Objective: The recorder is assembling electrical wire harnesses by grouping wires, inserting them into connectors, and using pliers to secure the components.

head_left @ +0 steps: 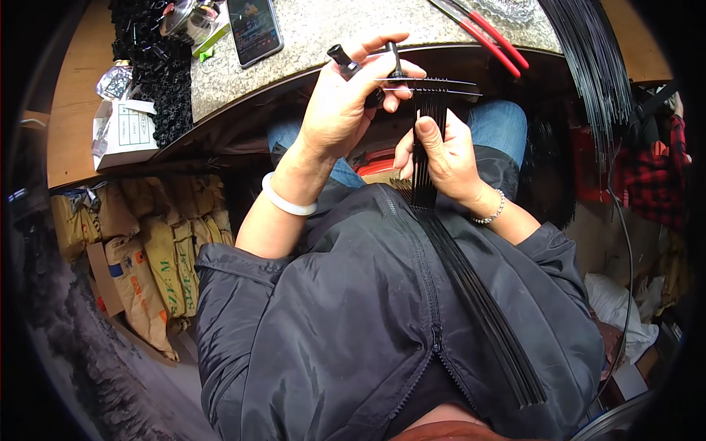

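Note:
My left hand [340, 103] is closed around a black plastic tubular part [344, 59] with a flared end. A second dark post-like piece [394, 60] stands at its fingertips. From those fingers two thin metal wires [457, 82] stick out to the right, side by side. Flat black rods [421, 176] are lined up close together, their upper ends at the wires. My right hand [446, 154] grips this bundle just below the wires, thumb on top. The rods' lower lengths run down across my dark jacket. The fingers hide how the wires meet the black part.
On the stone-topped table [309, 59] lie a phone [254, 29], red-handled pliers [489, 38] and a heap of small black parts [158, 95]. A white box [125, 132] stands at the left. More black rods [599, 81] hang over the right edge. Sacks [143, 287] lean below left.

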### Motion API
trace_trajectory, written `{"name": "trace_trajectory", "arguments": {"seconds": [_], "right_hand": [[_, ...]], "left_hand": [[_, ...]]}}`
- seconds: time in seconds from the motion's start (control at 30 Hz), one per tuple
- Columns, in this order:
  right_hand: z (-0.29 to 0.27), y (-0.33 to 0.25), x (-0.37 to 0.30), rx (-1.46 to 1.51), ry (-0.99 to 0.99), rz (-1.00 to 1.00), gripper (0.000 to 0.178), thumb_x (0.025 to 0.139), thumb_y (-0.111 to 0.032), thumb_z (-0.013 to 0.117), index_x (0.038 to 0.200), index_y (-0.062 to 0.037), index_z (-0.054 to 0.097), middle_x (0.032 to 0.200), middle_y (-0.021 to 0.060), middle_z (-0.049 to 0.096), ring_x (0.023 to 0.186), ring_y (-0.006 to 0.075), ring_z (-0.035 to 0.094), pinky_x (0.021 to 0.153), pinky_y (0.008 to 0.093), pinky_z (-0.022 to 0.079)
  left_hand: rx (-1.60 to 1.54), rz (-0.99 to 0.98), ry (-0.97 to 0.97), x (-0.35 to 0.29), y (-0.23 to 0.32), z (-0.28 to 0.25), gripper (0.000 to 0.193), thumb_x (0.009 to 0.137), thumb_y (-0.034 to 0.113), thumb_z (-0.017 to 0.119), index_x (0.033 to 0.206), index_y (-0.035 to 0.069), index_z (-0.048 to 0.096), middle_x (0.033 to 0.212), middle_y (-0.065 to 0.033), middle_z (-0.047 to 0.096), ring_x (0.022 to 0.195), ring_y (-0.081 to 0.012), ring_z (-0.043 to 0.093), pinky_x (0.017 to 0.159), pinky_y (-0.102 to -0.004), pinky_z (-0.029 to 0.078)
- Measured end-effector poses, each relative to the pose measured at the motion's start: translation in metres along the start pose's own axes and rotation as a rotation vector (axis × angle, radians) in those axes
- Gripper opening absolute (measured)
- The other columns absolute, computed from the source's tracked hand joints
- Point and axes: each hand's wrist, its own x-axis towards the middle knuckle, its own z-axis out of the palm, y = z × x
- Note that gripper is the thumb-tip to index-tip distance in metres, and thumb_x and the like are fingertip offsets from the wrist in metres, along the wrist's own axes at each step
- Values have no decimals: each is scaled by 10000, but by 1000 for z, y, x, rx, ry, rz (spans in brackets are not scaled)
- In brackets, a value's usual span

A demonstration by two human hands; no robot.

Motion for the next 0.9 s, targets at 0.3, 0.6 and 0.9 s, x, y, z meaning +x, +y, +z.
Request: {"name": "trace_trajectory", "arguments": {"seconds": [0.3, 0.6, 0.9], "right_hand": [[1, 2, 2, 33, 10, 11, 356, 969, -398, 460, 1015, -47, 423, 659, 129, 625, 493, 133, 589, 474, 220, 486], [-2, 2, 2, 54, 10, 17, 393, 957, -393, 499, 1082, -20, 505, 667, 91, 632, 527, 117, 617, 496, 203, 483], [-2, 1, 1, 56, 11, 27, 404, 956, -400, 498, 1100, -22, 504, 663, 85, 630, 521, 111, 610, 498, 203, 486]], "left_hand": [[-163, -107, -11, 2, -3, -4, 299, 906, 204, 642, 1101, -20, 609, 909, -62, 649, 719, -61, 568, 617, -179, 473], [-26, -70, -29, 3, -6, -10, 336, 942, 214, 578, 1140, -57, 585, 963, -97, 631, 721, -67, 535, 596, -184, 438], [66, -18, -4, 1, -6, -6, 397, 958, 194, 542, 1279, -36, 503, 992, -136, 653, 724, -67, 545, 575, -177, 440]]}}
